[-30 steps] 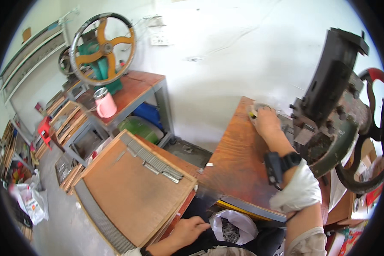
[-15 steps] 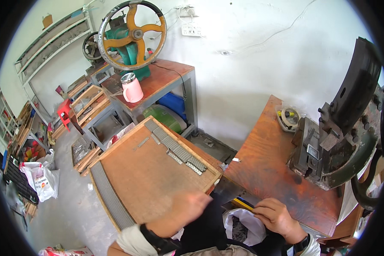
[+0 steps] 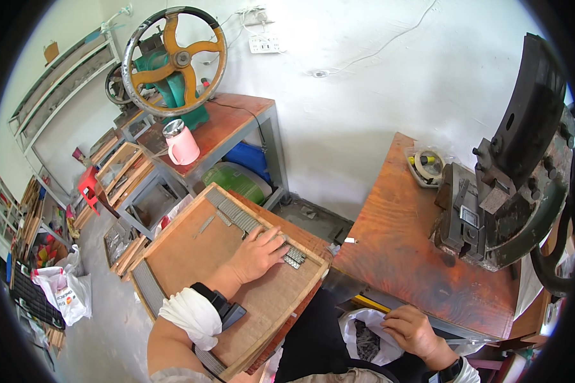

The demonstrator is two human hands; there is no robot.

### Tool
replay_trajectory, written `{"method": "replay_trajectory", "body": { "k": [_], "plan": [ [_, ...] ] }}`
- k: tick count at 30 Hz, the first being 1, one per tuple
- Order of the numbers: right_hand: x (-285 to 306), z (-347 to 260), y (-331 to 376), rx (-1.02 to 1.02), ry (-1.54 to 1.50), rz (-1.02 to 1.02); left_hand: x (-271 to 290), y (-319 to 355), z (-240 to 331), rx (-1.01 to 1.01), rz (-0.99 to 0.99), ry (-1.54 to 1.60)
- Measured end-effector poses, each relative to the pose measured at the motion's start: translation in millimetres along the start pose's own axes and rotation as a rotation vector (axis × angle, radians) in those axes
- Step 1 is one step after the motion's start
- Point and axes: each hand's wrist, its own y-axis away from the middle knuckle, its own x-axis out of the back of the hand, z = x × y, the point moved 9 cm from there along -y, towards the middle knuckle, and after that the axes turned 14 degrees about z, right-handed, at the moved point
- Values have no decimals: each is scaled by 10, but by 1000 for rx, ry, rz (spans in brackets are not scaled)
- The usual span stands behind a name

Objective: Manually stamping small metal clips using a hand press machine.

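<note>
The wooden tray (image 3: 191, 255) lies mostly bare, with open board left of the metal strips (image 3: 249, 223) along its far edge. On the desk (image 3: 396, 249), a wide bare stretch runs between the near edge and the heavy press (image 3: 505, 191), which blocks the right side; a tape roll (image 3: 426, 165) sits in the far corner.

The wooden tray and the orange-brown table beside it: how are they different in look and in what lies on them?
The wooden tray is pale, rimmed and tilted; the table is darker, glossy, flat and rimless. The tray holds a row of small grey metal pieces, which the left hand touches; the table carries a heavy dark machine. The right hand rests below the table, at a white bag. Both are wooden-looking surfaces.
</note>
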Motion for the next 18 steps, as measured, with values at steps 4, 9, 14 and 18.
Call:
{"method": "replay_trajectory", "body": {
  "k": [4, 9, 14, 18],
  "plan": [
    [-127, 3, 32, -24, -39, -9, -10, -2, 56, -108, 75, 15],
    [-314, -280, -407, 111, -109, -40, -6, 25, 78, -95, 83, 62],
    [-610, -304, -619, 173, -111, -46, 119, -23, 193, 40, 147, -140],
    [-859, -429, -982, 269, -111, 26, 55, 1, 190, 32, 151, -124]
  ]
}}
